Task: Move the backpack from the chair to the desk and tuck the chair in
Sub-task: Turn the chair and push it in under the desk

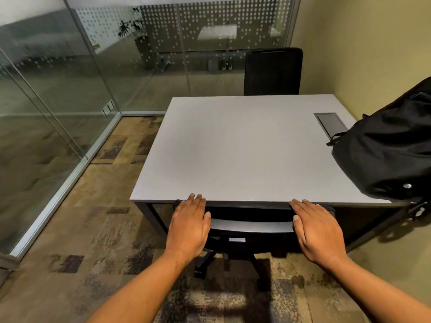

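A black backpack lies on the right side of the grey desk, leaning toward the wall. The black office chair stands under the desk's near edge, its backrest top right against that edge. My left hand lies flat on the left end of the backrest top, fingers together and reaching the desk edge. My right hand lies flat on the right end in the same way. Neither hand curls around the backrest. The chair's seat is hidden under the desk; part of its base shows below.
A second black chair stands at the desk's far side. Glass partitions run along the left and back. A yellow wall bounds the right. A cable hatch sits in the desk near the backpack. Patterned carpet covers the floor.
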`<state>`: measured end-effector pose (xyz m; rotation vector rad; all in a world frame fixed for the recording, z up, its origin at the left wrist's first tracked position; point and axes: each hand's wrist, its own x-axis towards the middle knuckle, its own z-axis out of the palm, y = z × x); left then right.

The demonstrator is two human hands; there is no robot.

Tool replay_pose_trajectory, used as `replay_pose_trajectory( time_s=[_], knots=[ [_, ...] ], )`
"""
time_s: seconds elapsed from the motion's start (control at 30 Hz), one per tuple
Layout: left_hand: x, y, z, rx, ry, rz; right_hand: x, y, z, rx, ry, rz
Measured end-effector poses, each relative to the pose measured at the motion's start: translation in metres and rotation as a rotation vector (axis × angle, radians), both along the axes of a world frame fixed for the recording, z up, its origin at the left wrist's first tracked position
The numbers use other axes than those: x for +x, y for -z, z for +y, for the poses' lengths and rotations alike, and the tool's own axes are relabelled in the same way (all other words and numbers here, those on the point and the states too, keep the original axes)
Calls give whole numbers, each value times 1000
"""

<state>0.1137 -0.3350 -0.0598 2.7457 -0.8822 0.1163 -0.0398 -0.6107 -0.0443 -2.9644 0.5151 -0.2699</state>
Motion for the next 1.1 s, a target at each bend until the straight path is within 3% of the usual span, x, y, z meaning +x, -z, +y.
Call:
replay_pose_trajectory(
  time_s=[1.1],
  knots=[
    [36,7,-29,-36,-33,-32,42,3,-31,-10,3,3]
  ],
)
